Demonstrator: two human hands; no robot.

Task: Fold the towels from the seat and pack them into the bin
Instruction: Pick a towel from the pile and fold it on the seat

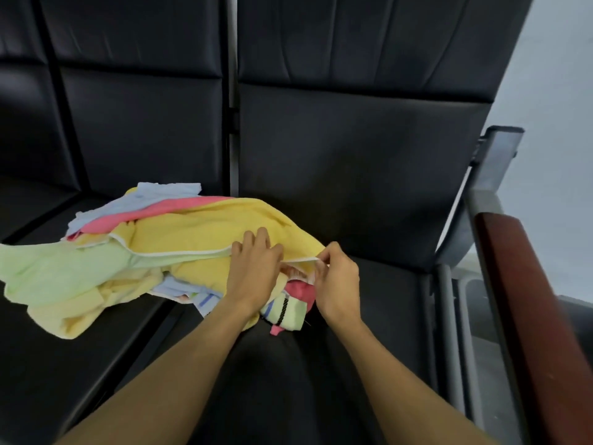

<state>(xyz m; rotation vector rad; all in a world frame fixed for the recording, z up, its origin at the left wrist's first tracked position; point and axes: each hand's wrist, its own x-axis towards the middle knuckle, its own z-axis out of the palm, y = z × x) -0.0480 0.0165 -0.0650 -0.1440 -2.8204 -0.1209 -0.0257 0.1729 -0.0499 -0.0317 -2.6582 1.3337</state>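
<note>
**Both hands at the near edge of the towel heap**

A loose pile of towels (134,261) lies on the black seat (369,220) — yellow, green, pink and pale blue. The yellow towel (199,232) is on top. The left hand (253,271) rests on it with fingers straight and spread; just beside, the right hand (337,281) pinches its white-trimmed edge — lifted slightly off the heap.

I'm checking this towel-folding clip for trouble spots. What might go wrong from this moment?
The right hand pinches only the white hem of the yellow towel, so that grip may slip. The left hand rests on the tangled pile; pulling may drag the pink towel or green towel off the seat.
</note>
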